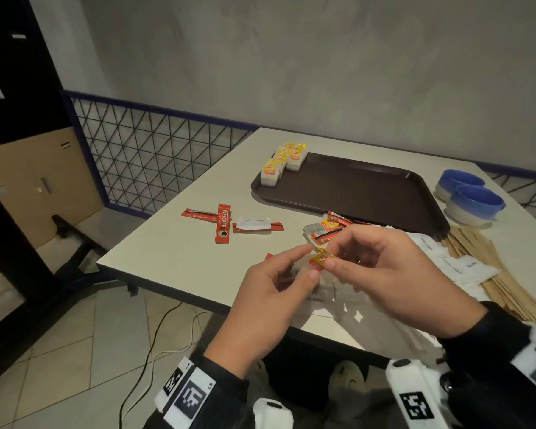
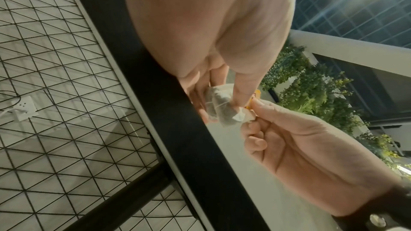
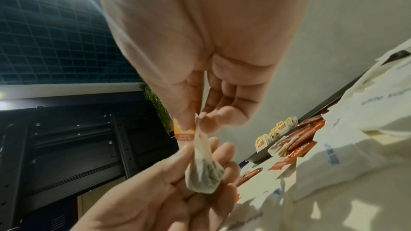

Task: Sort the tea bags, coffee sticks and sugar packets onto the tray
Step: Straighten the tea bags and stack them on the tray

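Observation:
Over the table's front edge, both hands hold one tea bag (image 1: 322, 261) with a yellow and red tag. My left hand (image 1: 310, 264) cradles the pouch (image 3: 202, 171) between thumb and fingers. My right hand (image 1: 331, 254) pinches its top by the tag (image 3: 196, 122). The dark brown tray (image 1: 369, 193) lies beyond, with several tea bags (image 1: 283, 162) lined up in its far left corner. Three red coffee sticks (image 1: 222, 222) and a white sugar packet (image 1: 252, 224) lie to the left. A mixed pile (image 1: 331, 228) sits by the tray's near edge.
White sugar packets (image 1: 458, 264) and wooden stirrers (image 1: 495, 280) lie at the right, behind my right hand. Two blue-lidded bowls (image 1: 471, 193) stand right of the tray. A wire-mesh railing (image 1: 155, 156) runs along the table's left side, and cables lie on the tiled floor (image 1: 155, 345).

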A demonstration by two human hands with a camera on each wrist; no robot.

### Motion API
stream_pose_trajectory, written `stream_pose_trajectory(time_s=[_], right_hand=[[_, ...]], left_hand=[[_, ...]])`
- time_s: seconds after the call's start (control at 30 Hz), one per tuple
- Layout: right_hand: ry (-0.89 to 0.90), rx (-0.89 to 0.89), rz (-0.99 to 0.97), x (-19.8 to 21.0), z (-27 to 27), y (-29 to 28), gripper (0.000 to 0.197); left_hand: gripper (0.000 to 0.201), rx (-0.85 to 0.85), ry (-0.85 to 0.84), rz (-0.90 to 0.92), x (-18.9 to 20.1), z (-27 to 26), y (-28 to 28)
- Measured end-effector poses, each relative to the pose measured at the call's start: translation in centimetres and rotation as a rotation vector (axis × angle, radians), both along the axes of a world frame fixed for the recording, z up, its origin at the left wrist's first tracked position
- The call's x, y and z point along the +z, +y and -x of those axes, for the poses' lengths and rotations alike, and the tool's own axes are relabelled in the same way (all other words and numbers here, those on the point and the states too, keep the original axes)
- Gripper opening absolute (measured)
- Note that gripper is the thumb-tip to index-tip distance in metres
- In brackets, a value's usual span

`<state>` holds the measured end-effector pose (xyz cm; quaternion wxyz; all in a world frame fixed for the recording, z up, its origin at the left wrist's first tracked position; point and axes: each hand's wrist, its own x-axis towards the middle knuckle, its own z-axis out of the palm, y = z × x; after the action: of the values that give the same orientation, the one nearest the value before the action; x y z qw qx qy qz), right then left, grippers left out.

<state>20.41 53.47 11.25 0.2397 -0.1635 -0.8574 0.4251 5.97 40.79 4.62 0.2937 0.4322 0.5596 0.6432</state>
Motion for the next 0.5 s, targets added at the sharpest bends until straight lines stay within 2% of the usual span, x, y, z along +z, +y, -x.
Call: stream_pose_trajectory(time_s=[0.13,0.27,0.4,0.5], right_hand=[[-0.023,0.031,0.057,0.1,0.3,0.6,0.004],[-0.128,0.096,0.120,0.5,1.4,1.3,0.015],[-0.265,0.217,0.109,3.3,3.3,2.6,0.024],[-0.331,0.167,0.064,6.4,6.4,6.0,0.033]], left_hand=[[0.018,0.004,0.038,-0.018,-0.1,-0.2,-0.1],[0.017,0.035,0.021,-0.015,0.0,0.0,-0.2],[0.020,0.020,0.023,0.001,0.9,0.8,-0.9],[0.021,0.171,0.134,-0.036,1.5,3.7,-1.0]])
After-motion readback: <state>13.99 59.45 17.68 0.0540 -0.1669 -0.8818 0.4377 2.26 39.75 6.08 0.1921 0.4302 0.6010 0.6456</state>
